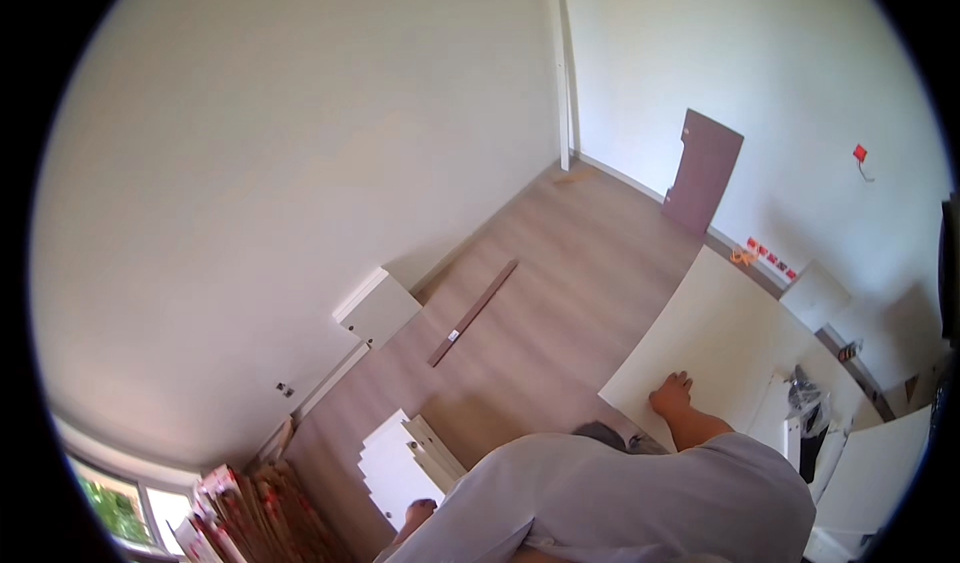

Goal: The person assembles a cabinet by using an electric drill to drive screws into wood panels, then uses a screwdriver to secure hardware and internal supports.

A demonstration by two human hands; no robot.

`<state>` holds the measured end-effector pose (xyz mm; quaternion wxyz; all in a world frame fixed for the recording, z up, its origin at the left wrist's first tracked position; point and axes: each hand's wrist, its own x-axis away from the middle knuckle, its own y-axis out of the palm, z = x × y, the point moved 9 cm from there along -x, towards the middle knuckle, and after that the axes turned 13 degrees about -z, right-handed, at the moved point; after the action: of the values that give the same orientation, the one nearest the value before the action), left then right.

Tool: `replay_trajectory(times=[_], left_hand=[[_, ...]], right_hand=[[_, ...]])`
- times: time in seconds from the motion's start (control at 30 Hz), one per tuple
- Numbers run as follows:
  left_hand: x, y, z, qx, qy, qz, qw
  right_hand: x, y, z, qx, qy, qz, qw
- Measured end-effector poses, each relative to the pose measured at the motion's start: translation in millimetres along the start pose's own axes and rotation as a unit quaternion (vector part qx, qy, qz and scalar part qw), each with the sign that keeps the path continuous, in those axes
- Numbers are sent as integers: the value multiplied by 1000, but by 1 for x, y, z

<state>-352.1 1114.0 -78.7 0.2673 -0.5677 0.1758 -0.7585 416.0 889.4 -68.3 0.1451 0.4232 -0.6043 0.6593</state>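
Observation:
My right hand rests on a large white panel, its fingers spread over the surface near the left edge. That panel reaches toward the right-hand wall. My left hand is low in the view, curled at the near end of a stack of white panels. The stack has stepped edges and small dark holes. My grey-clad shoulder and arm cover part of it, and what the left fingers hold, if anything, is hidden.
A narrow brown board lies on the floor. A white panel leans against the left wall, a purple-brown notched panel against the right. Flattened cardboard stands at lower left. A clear plastic bag lies on the right.

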Motion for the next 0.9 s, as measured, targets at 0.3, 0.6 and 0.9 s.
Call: replay_trajectory(times=[0.3,0.6,0.9], left_hand=[[-178,-195,150,305,0,17,952],[-343,-218,354,-160,244,-129,948],[-460,-360,465,-115,153,-171,967]], right_hand=[[8,-27,-37,-133,112,60,983],[-20,-60,-58,-246,319,119,907],[-199,-263,-195,-283,53,282,915]])
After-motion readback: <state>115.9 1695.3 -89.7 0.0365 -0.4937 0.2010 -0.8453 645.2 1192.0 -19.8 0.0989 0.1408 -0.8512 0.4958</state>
